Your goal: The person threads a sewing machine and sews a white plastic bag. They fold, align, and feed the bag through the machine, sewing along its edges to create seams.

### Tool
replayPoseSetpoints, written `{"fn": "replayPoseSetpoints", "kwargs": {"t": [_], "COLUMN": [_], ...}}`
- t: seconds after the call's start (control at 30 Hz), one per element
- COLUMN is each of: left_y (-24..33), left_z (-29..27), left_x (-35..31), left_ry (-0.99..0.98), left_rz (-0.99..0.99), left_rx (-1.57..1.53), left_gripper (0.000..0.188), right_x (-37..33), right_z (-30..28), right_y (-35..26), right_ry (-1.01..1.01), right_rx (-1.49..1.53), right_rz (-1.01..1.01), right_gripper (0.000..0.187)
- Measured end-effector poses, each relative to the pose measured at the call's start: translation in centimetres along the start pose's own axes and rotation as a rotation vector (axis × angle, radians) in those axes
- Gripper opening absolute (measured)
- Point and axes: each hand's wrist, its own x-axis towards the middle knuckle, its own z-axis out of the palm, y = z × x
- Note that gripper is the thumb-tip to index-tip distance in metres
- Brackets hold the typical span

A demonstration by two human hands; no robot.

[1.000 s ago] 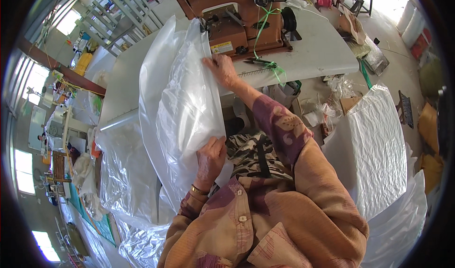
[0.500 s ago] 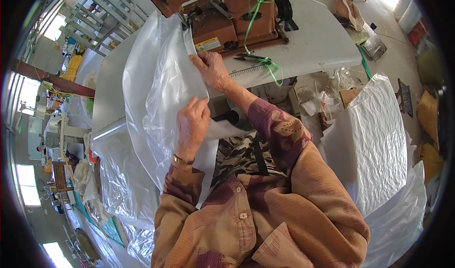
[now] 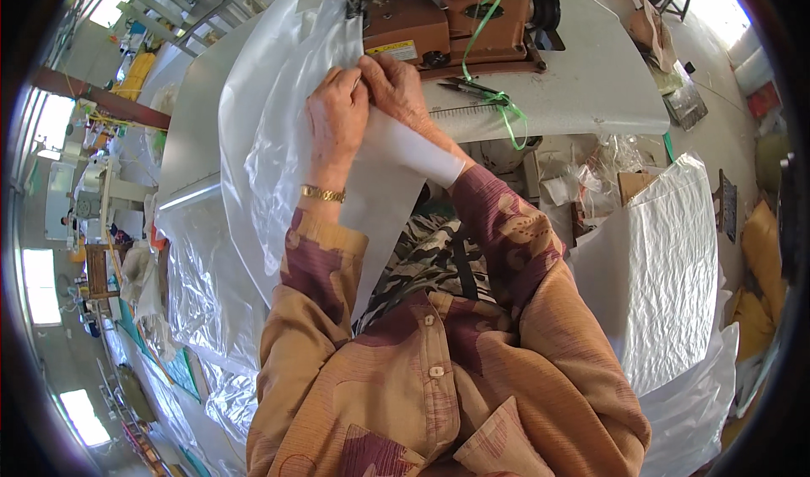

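Note:
A large clear plastic bag [image 3: 278, 140] lies across the white sewing table [image 3: 582, 80] and hangs toward my lap. My left hand [image 3: 336, 116] and my right hand [image 3: 395, 87] pinch the bag's edge side by side, just in front of the brown sewing machine [image 3: 439, 13]. The bag's upper edge reaches up to the machine's needle area at the top. A gold bracelet sits on my left wrist.
Scissors and green string [image 3: 498, 102] lie on the table right of my hands. A stack of white woven sacks [image 3: 666, 266] stands at my right. More clear plastic sheets [image 3: 202, 308] pile at my left. Cardboard and scraps litter the floor under the table.
My left hand has climbed from the bag's lower part up to its edge beside my right hand. Both hands and the bag have moved closer to the sewing machine.

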Motion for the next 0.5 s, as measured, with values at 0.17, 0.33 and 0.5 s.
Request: {"fn": "replayPoseSetpoints", "kwargs": {"t": [0.17, 0.33, 0.5], "left_y": [3.4, 8.0, 5.6], "left_z": [-4.2, -8.9, -4.0], "left_x": [-2.2, -15.4, -27.3], "left_ry": [0.032, -0.488, -0.700], "left_rz": [-0.187, -0.386, -0.288], "left_rx": [-0.418, -0.660, -0.447], "left_gripper": [0.034, 0.034, 0.033], "right_x": [0.4, -2.6, -8.4], "right_z": [-0.6, -5.4, -9.1], "right_y": [1.2, -5.2, -9.5], "right_ry": [-0.103, -0.444, -0.695], "right_rx": [0.339, 0.221, -0.064], "right_rz": [0.144, 0.181, 0.113], "right_gripper": [0.035, 0.060, 0.058]}}
